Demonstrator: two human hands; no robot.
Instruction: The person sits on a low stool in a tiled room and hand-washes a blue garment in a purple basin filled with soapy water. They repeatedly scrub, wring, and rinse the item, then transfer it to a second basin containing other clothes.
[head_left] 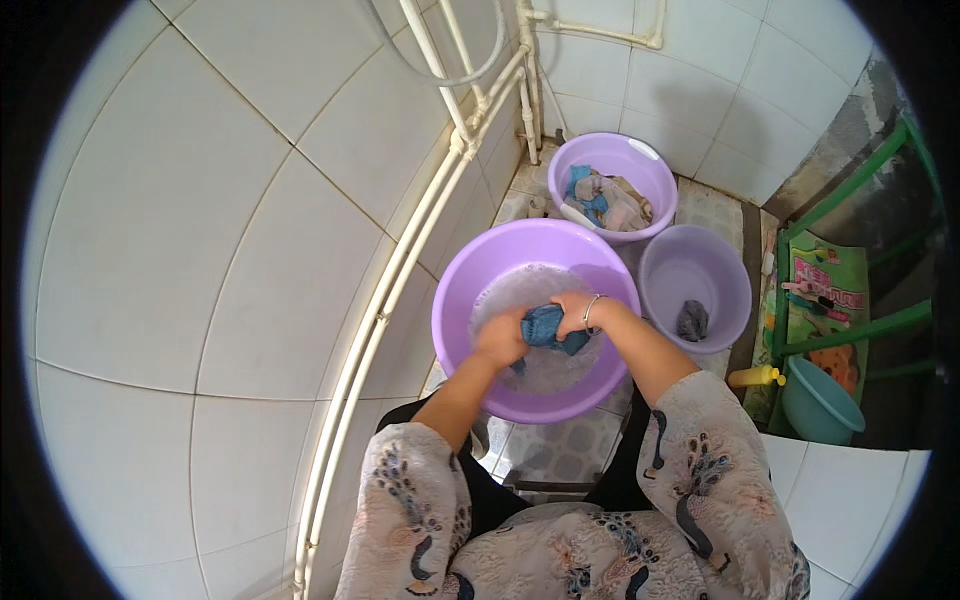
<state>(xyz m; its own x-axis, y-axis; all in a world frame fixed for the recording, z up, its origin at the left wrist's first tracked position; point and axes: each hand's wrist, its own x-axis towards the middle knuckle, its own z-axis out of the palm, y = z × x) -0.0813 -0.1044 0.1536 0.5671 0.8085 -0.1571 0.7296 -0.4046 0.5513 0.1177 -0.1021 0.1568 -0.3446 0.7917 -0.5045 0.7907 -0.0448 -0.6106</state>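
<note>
A wet blue cloth (pixel 543 326) is bunched between my two hands, just over the sudsy water in a large purple basin (pixel 462 262). My left hand (pixel 503 338) is closed on the cloth's left side. From the right, my right hand (pixel 574 311), with a bracelet at the wrist, grips its other end. Part of the cloth hangs down toward the foamy water (pixel 530 285). What kind of garment it is, I cannot tell.
Behind stands a purple tub (pixel 655 170) with several clothes. Right of the basin, a lilac bucket (pixel 735 275) holds a dark grey cloth (pixel 692 320). A yellow bottle (pixel 752 377), teal bowl (pixel 822 405) and green frame (pixel 850 335) are at right. White pipes (pixel 385 300) run along the left wall.
</note>
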